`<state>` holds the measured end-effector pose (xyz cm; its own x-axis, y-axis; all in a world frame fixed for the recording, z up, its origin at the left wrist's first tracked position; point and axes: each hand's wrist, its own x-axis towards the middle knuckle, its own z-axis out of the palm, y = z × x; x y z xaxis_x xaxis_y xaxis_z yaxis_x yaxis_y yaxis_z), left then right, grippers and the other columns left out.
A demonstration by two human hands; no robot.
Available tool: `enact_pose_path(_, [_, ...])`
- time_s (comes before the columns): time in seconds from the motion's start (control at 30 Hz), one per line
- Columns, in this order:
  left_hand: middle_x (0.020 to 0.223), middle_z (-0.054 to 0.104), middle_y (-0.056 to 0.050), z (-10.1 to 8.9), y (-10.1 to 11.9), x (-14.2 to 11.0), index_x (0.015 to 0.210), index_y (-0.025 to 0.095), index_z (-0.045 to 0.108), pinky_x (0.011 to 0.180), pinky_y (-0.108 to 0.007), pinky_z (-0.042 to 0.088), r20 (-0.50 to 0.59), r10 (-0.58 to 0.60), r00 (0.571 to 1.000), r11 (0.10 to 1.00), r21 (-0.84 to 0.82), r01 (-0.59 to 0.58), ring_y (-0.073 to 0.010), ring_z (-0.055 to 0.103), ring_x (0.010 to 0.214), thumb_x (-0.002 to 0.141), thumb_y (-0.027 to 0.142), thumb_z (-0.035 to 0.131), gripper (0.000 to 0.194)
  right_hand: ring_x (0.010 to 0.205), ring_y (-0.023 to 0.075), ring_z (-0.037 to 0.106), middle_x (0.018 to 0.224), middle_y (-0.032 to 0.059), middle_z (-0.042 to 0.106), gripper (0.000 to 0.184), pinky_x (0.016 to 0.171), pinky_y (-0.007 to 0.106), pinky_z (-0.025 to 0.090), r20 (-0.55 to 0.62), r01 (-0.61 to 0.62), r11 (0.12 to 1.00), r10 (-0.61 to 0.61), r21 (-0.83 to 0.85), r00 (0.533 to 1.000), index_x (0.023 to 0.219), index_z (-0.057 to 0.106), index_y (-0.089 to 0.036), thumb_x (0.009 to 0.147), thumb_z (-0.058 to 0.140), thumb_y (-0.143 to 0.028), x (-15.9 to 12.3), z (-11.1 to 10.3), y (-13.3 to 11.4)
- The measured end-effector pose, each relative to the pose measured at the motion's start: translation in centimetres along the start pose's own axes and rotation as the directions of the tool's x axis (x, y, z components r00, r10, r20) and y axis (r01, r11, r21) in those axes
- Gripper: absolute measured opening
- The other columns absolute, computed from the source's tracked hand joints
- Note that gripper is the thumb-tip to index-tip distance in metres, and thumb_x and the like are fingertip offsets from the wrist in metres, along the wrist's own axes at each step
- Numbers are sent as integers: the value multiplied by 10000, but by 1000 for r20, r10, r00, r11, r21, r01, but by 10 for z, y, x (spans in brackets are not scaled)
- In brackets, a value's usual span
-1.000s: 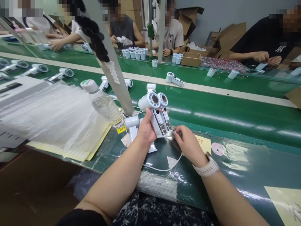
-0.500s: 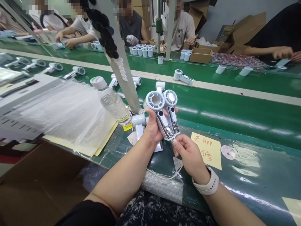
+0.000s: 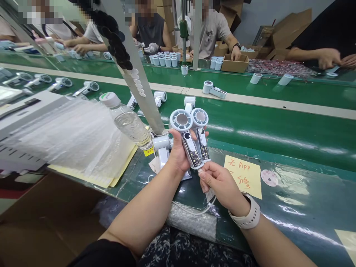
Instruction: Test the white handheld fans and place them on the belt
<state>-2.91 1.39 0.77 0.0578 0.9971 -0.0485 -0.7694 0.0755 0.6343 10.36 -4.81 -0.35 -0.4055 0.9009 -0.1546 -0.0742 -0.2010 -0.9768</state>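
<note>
Head camera view: nearest, patterned dark cloth meets the edge of the green worktop, where bubble wrap lies. A white cable loops above it. The right hand, with a white band on its wrist, has a narrow grip, pinching the cable's end at the base of two pale handheld fans. The left hand's grip is closed around these fans, heads upward, circuit boards showing in their handles. Another fan lies just beside the left hand. To the right is a yellow handwritten note; to the left, a tilted water bottle and clear plastic sleeves. Beyond the slanted post, one fan lies on a pale strip. Farther off, pale cups stand near a cardboard box, and a co-worker's hand reaches into it.
</note>
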Motion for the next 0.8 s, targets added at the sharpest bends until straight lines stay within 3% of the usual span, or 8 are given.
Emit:
enact_pose_path(0.17, [990,735,-96,1,-3,0,595,170,586,864,-386,571,-36,49,998,999,23,-48,-306,673,1091,598,838,643,671,442,120,459,467,-74,488,434,475,255,369,-153,7,1000,-4,16,988,737,519,-227,811,665,-629,-1,7,4])
enact_pose_path(0.3, [994,734,-88,2,-6,-1,585,171,594,851,-373,574,-40,85,996,996,42,-83,-311,664,1109,572,824,676,658,423,125,447,450,-82,460,382,466,254,366,-104,-14,996,23,93,994,743,509,-234,865,615,-580,-2,10,5])
enact_pose_path(0.43, [1025,729,-87,2,-5,-3,586,177,591,847,-386,582,-19,72,997,997,28,-72,-308,656,1122,620,837,628,662,701,181,574,696,11,621,318,675,306,446,-78,81,988,-92,-130,993,735,560,-220,916,567,-482,-5,4,0])
enact_pose_path(0.57, [1043,732,-84,1,0,-2,594,185,565,850,-388,583,-20,15,1000,998,-61,-17,-300,665,1100,603,856,622,673,869,216,579,882,49,630,332,765,332,454,-118,207,952,-237,-225,964,701,536,-223,928,547,-464,-5,1,0])
enact_pose_path(0.7, [1055,732,-77,2,4,-2,588,187,567,841,-373,586,7,21,1000,996,-85,-20,-290,675,1085,635,856,595,671,697,186,583,717,15,625,338,672,314,472,-210,129,982,-157,-141,965,743,565,-230,912,576,-523,-2,-3,3])
enact_pose_path(0.8, [1061,731,-76,5,6,-5,588,187,576,833,-371,592,42,27,999,997,-73,-24,-306,669,1107,608,845,632,661,536,159,539,535,-28,564,388,575,294,447,-161,64,991,-82,-117,983,707,556,-231,880,613,-573,-2,-8,2])
